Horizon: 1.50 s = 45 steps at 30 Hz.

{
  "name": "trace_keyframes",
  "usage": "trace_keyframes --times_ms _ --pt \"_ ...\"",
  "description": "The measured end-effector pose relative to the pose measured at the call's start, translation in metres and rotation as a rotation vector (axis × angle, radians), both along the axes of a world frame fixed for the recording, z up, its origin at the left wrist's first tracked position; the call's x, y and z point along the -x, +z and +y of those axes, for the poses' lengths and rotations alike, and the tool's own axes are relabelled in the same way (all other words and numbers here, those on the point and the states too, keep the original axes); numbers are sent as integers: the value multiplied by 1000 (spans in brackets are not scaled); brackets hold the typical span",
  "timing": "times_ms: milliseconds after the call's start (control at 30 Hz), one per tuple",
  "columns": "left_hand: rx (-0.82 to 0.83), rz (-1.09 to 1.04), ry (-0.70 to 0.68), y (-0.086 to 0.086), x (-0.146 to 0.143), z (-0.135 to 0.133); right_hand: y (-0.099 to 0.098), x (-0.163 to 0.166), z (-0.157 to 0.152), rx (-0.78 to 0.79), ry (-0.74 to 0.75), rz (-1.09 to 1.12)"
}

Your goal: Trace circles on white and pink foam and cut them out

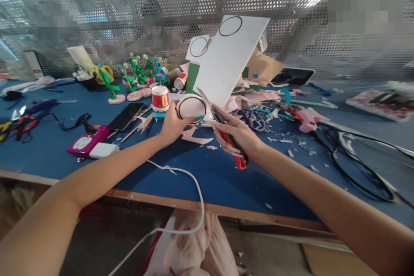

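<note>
My left hand (173,124) pinches a small white card (190,108) with a black circle drawn on it. A small green patch shows by its lower edge. In my right hand (237,133) is a pair of scissors (228,131) with red and black handles. Their blades are parted at the right edge of the card. Just behind rises a large white sheet (223,60) bearing another black circle, and a smaller white piece with a circle (199,46) shows to its left. Whether the held card is joined to the large sheet, I cannot tell.
A red and white paper cup (160,98) stands left of my hands, near a phone (127,116) and a purple box (88,140). Behind are several green paper plant models (139,73). Paper scraps, a pink glue gun (307,120) and black cable lie right. A white cable (190,177) crosses the front edge.
</note>
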<state>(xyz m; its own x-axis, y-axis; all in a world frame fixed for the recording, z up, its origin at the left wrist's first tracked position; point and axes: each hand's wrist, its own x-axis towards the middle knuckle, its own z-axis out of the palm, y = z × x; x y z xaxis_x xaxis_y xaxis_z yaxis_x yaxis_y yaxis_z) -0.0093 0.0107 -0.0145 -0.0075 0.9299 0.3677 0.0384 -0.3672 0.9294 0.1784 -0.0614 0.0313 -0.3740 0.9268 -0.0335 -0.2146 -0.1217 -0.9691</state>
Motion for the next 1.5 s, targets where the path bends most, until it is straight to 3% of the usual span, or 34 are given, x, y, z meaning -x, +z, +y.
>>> trace_keyframes --times_ms 233,533,1100,1167,1367,1500 --pt "-141 32 -70 -2 0 -1 2 0 -1 13 26 24" --pt "-60 58 -143 -2 -2 -5 0 1 -1 35 33 45" --pt "-75 260 -226 1 -3 -17 -3 4 -5 -27 32 10" --pt "-104 303 -200 2 -3 -19 -3 4 -5 -31 34 6" --pt "-199 325 54 6 -6 -24 -3 7 -6 -36 22 7" --pt "-143 170 44 6 -5 -18 -6 8 -7 -23 50 7"
